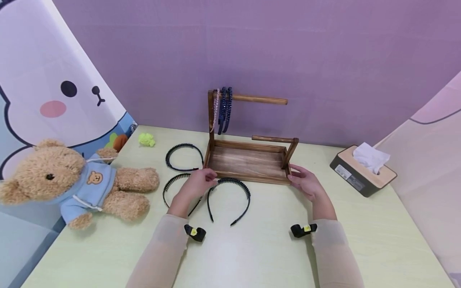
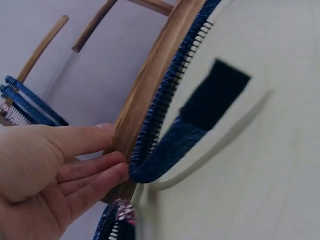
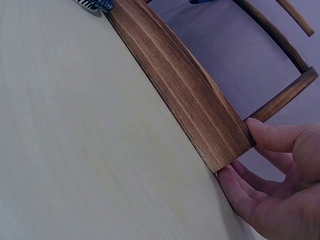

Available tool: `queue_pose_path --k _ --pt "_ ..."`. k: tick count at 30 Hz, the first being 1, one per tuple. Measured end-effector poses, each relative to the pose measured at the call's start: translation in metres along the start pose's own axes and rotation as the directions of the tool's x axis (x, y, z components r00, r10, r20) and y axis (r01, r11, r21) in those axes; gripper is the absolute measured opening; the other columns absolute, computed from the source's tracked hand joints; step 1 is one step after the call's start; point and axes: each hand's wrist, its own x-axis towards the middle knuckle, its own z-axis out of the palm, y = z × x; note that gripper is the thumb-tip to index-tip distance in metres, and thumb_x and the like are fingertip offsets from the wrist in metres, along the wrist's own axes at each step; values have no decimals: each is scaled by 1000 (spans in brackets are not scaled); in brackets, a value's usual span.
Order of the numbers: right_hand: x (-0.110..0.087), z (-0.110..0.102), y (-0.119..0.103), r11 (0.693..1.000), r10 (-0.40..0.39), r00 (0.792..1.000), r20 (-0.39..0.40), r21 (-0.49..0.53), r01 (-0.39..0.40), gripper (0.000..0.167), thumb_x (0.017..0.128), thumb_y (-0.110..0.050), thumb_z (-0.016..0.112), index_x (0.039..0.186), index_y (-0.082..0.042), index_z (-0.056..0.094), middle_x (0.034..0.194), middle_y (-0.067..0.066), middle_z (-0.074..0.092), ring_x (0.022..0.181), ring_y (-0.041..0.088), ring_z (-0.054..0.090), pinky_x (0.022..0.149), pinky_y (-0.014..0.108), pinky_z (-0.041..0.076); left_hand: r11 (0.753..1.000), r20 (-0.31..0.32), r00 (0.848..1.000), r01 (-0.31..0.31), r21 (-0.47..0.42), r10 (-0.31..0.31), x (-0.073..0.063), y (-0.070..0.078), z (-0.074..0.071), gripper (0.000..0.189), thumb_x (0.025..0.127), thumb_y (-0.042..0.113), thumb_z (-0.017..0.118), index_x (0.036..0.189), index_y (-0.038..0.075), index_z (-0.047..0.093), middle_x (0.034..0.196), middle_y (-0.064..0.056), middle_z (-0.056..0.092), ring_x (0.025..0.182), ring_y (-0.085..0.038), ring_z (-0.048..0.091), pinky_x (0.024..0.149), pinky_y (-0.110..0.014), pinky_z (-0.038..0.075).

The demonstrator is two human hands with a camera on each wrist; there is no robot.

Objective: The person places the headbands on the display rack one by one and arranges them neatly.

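Observation:
A brown wooden display stand (image 1: 248, 177) has a shallow tray, a tall post with a rod and a lower rod. My right hand (image 1: 306, 182) grips its front right corner, thumb above and fingers below in the right wrist view. At the front left corner, my left hand (image 1: 199, 183) has its fingers extended, fingertips right at the wood. Just by those fingertips lies a blue toothed headband (image 2: 167, 95), in front of the stand. Two more dark headbands lie to the left, one partly hidden behind my left hand. A pink headband (image 1: 215, 108) and two blue headbands (image 1: 226, 110) hang on the tall rod.
A teddy bear (image 1: 95, 180) in a blue hoodie lies at the left of the table. Behind it sits a small yellow-green object (image 1: 146, 139). A tissue box (image 1: 363, 170) stands at the right. A purple backdrop (image 1: 324, 72) rises behind the stand.

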Motion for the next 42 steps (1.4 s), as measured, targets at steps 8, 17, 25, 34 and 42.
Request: queue_pose_path --k 8,17,25,34,42 --pt "3 2 -1 999 48 999 -23 -21 -48 58 99 -1 54 151 2 28 150 30 25 131 32 39 95 26 47 997 37 999 -14 79 11 4 1 11 26 88 5 72 114 3 68 104 -9 67 97 -23 63 85 -38 53" --pt "5 2 -1 997 65 997 -34 -34 -66 57 100 1 51 151 2 27 150 30 25 133 35 36 95 25 48 999 49 998 -32 36 30 4 -2 13 28 87 -3 67 114 4 68 101 -7 66 94 -22 62 80 -36 53" --pt "3 2 -1 997 64 997 -36 -37 -65 57 100 1 51 151 3 26 150 30 26 133 35 36 95 25 47 989 50 999 -2 -147 10 2 1 7 21 87 0 67 108 4 69 96 -5 65 92 -20 60 76 -33 52" --pt "2 2 0 997 62 997 -34 -36 -64 58 99 0 52 151 3 26 149 32 27 132 36 37 94 24 48 938 95 995 24 -346 10 0 8 -2 23 88 1 67 111 3 67 100 -7 63 95 -22 58 79 -33 52" --pt "4 2 0 998 58 998 -36 -33 -59 57 99 0 53 150 3 28 149 31 28 131 33 39 93 24 49 845 -53 999 -30 -534 2 -3 23 -12 27 89 -3 67 115 -4 63 100 -10 61 93 -22 57 80 -29 51"
